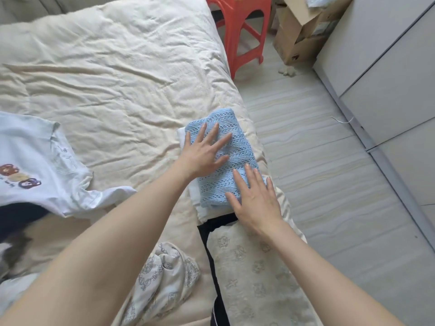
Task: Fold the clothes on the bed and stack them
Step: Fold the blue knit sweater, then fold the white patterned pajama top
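Note:
A folded light-blue knitted garment (pixel 237 151) lies on top of a folded white garment (pixel 196 198) near the right edge of the bed (pixel 113 90). My left hand (pixel 203 151) lies flat on the blue knit's far part with fingers spread. My right hand (pixel 255 198) presses flat on its near corner. A white T-shirt with a bear print (pixel 40 165) lies unfolded at the left, over a dark garment (pixel 16 220). A patterned white garment (pixel 162 278) lies crumpled at the bottom centre.
A cream patterned pillow (pixel 256 278) lies at the bed's near right corner. Beyond the bed stand a red plastic stool (pixel 237 27) and cardboard boxes (pixel 299 36). A white cabinet (pixel 386 74) lines the right side of the pale floor (pixel 329 184).

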The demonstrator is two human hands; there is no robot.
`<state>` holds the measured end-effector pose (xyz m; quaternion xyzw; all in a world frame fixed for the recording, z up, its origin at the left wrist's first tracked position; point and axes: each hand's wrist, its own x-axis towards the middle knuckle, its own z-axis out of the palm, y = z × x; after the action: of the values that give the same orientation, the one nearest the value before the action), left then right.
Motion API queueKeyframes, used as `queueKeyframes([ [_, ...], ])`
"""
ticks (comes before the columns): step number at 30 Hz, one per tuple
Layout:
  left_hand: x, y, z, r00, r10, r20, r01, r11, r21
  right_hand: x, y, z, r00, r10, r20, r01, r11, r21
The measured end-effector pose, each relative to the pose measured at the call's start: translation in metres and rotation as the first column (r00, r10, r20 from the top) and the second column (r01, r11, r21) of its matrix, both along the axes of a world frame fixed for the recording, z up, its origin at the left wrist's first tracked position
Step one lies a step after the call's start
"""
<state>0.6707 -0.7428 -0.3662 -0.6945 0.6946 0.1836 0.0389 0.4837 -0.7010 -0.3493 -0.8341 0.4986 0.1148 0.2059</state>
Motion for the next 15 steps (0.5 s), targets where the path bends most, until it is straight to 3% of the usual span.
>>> queueKeyframes([
  [4,0.008,0.064,0.03,0.999,0.036,-0.007,-0.036,0.994,-0.102,-0.003,0.025,0.024,0.986,0.163,0.04,-0.155,0.976,-0.156],
  [8,0.028,0.174,0.047,0.985,0.16,-0.062,-0.168,0.973,-0.157,0.005,0.074,0.044,0.96,0.243,0.137,-0.222,0.963,-0.151],
  [15,0.036,0.379,0.042,0.767,0.631,-0.117,-0.634,0.773,0.015,0.032,0.171,0.036,0.908,0.416,0.054,-0.415,0.909,-0.025],
])
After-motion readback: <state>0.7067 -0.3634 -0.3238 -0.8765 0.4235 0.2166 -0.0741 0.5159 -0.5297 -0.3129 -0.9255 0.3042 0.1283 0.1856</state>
